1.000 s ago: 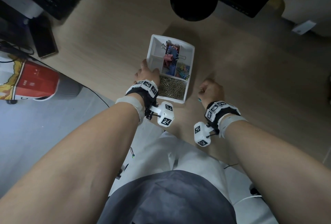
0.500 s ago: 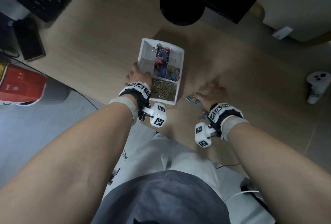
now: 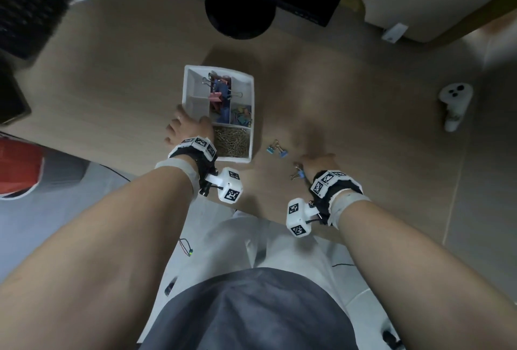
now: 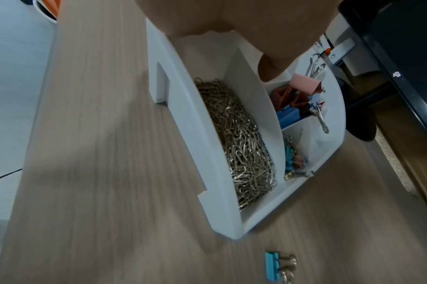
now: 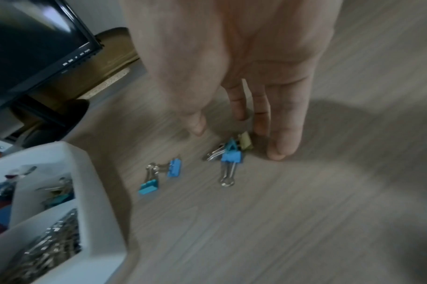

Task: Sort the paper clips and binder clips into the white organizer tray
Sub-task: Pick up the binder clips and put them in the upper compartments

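On woodgrain desk (image 3: 349, 126), metal-handled binder clips (image 5: 173, 170)

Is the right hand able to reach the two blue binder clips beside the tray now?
Probably yes. The right hand is open, and the two blue binder clips lie on bare desk between it and the white tray, with nothing over them.

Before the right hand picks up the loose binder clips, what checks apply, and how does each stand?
1. Tray steadied: left hand rests on its near-left corner. Ok.
2. Right hand free: fingers straight, holding nothing. Ok.
3. Loose binder clips in reach: by the fingertips on the desk. Ok.
4. Small-clip compartment has room. Ok.
5. All loose clips counted: picture blurred. Cannot tell.
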Demonstrator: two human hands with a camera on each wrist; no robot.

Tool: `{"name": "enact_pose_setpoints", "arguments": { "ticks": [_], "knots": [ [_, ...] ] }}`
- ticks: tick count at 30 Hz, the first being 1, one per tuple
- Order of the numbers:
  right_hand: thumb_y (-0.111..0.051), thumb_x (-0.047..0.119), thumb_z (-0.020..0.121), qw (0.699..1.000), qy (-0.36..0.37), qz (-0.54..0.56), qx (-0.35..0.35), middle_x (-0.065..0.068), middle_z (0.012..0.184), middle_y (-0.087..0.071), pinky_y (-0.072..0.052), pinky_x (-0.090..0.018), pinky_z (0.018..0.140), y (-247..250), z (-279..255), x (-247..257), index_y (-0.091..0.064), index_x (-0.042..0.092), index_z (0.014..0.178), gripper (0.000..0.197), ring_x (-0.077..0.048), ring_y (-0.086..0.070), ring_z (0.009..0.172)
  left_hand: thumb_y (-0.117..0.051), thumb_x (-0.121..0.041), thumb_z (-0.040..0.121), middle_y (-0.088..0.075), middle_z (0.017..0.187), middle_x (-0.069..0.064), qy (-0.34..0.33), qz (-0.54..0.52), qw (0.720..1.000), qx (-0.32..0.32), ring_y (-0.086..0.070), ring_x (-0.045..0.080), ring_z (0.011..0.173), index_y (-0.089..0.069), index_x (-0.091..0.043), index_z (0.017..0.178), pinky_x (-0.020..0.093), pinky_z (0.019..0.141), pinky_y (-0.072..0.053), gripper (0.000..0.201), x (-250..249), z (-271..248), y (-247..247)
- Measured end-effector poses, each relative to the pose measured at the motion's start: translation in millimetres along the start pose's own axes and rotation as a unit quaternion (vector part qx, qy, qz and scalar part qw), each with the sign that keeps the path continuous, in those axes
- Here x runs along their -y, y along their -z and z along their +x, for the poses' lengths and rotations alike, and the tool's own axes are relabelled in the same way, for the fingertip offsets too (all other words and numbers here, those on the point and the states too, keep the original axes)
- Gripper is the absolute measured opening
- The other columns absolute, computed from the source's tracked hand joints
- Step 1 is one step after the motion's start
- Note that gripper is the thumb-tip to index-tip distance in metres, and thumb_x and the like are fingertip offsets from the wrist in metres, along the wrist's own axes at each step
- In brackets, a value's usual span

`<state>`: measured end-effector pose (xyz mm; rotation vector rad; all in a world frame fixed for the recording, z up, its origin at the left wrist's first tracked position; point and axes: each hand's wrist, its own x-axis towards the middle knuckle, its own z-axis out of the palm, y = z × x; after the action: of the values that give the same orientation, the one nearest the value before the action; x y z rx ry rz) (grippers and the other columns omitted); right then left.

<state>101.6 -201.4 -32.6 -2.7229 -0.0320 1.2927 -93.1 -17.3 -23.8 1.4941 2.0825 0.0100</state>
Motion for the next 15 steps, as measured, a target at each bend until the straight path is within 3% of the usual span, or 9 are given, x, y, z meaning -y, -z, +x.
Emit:
{"name": "enact_pose_setpoints", "arguments": {
  "ticks": [2,4,5,7,9,10,12,15],
  "knots": [
    [-0.072,0.061,0.047,0.999,0.016,0.031,-0.014,-0.006,0.086,-0.072,-0.053,-0.028,0.053,-14.1,6.6,6.0,-0.061,0.007,0.112,0.085,-0.023,-0.069,0.063,-0.048,-0.03,0.081,-0.043,0.141,0.013,0.002,-0.009,1.0,0.0,-0.036,0.03,0.128,-0.027,-0.021,0.145,0.045,0.103,-0.025,0.068,-0.9,-1.4,0.3],
    [-0.062,0.077,0.031,0.998,0.049,0.015,-0.022,-0.008,0.087,-0.073,-0.061,-0.039,0.066,-39.7,29.4,11.9,-0.062,0.01,0.118,0.109,-0.028,-0.072,0.074,-0.047,-0.031,0.081,-0.042,0.142,0.012,0.004,-0.022,1.0,0.019,-0.036,0.03,0.128,-0.025,-0.022,0.145,0.046,0.105,-0.027,0.068,-0.1,0.1,2.3],
    [-0.06,0.08,0.032,0.998,0.058,0.011,-0.034,-0.01,0.096,-0.072,-0.061,-0.041,0.074,-42.0,19.6,23.1,-0.059,0.011,0.124,0.115,-0.03,-0.072,0.083,-0.047,-0.031,0.081,-0.042,0.143,0.011,0.005,-0.031,0.999,0.029,-0.036,0.031,0.128,-0.025,-0.022,0.145,0.047,0.105,-0.027,0.069,0.4,1.3,3.4],
    [-0.072,0.073,0.055,0.995,0.088,0.017,-0.045,-0.017,0.127,-0.06,-0.054,-0.037,0.091,-45.2,-1.3,42.1,-0.038,0.007,0.146,0.117,-0.035,-0.063,0.111,-0.048,-0.029,0.083,-0.042,0.142,0.012,0.004,-0.046,0.998,0.044,-0.037,0.032,0.127,-0.024,-0.022,0.146,0.047,0.105,-0.03,0.068,0.7,2.6,6.3],
    [-0.079,0.056,0.074,0.992,0.121,0.008,-0.03,-0.02,0.146,-0.037,-0.038,-0.026,0.09,-50.6,-6.2,52.2,-0.014,0.005,0.155,0.115,-0.036,-0.049,0.126,-0.048,-0.028,0.085,-0.043,0.141,0.014,0.001,-0.06,0.997,0.053,-0.037,0.031,0.127,-0.024,-0.02,0.147,0.046,0.105,-0.031,0.068,1.3,4.0,9.2],
    [-0.081,0.052,0.073,0.99,0.137,0.002,-0.034,-0.019,0.146,-0.033,-0.034,-0.024,0.086,-54.8,-5.3,54.7,-0.012,0.007,0.155,0.116,-0.035,-0.047,0.124,-0.049,-0.027,0.085,-0.042,0.141,0.014,0.0,-0.068,0.996,0.059,-0.037,0.032,0.127,-0.024,-0.02,0.147,0.046,0.105,-0.031,0.068,1.4,4.0,10.3],
    [-0.085,0.047,0.07,0.983,0.168,-0.037,-0.055,-0.016,0.14,-0.034,-0.038,-0.029,0.083,-64.6,-1.7,59.6,-0.023,0.011,0.15,0.107,-0.031,-0.047,0.112,-0.049,-0.028,0.085,-0.043,0.14,0.015,-0.003,-0.079,0.994,0.07,-0.037,0.032,0.126,-0.024,-0.021,0.147,0.048,0.105,-0.032,0.068,2.0,4.2,13.1],
    [-0.084,0.028,0.075,0.973,0.205,-0.057,-0.09,-0.015,0.132,-0.038,-0.048,-0.037,0.086,-71.3,-1.3,67.6,-0.044,0.016,0.134,0.072,-0.034,-0.049,0.108,-0.049,-0.029,0.086,-0.043,0.14,0.013,-0.006,-0.078,0.994,0.08,-0.038,0.031,0.126,-0.024,-0.021,0.147,0.046,0.104,-0.032,0.066,2.2,3.9,15.6]
  ]
}}
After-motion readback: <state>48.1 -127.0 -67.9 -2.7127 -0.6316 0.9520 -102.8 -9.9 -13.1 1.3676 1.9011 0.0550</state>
